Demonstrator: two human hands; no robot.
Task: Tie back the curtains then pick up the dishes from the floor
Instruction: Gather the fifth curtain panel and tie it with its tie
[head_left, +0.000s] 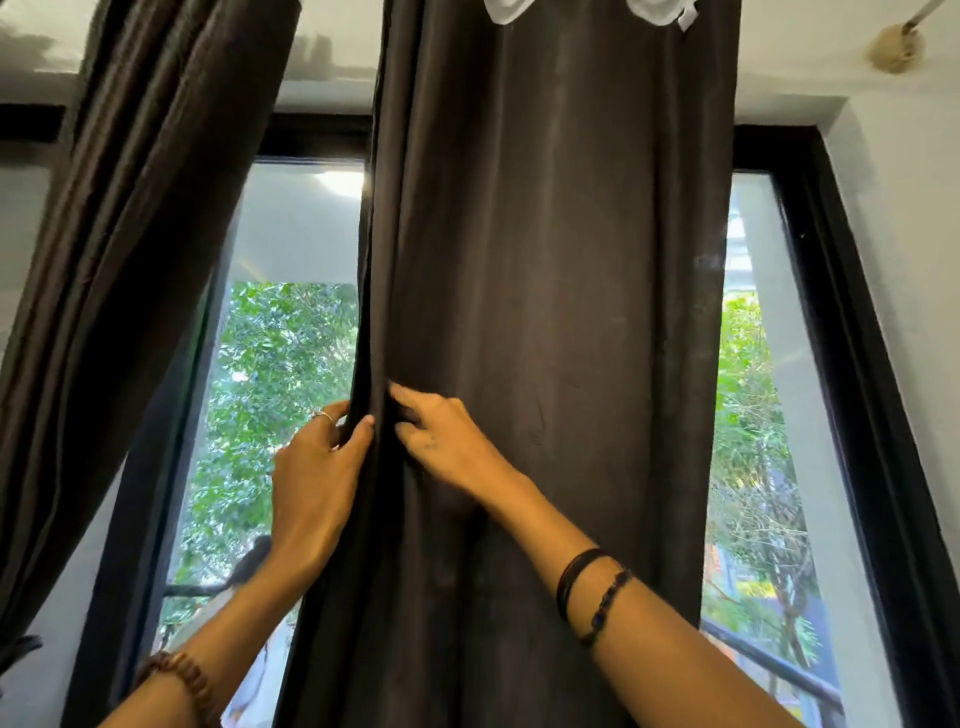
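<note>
A dark brown curtain panel (545, 312) hangs full length at centre, untied, its left edge bunched into narrow folds. A second matching curtain panel (130, 234) hangs at ten o'clock, swept diagonally toward the lower left.

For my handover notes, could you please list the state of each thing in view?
Middle curtain: hanging loose, untied, left edge gathered.
Left curtain: drawn aside.
Left hand: grips the middle curtain's edge.
Right hand: fingers curled into the fabric.
Window: uncovered between the curtains.
</note>
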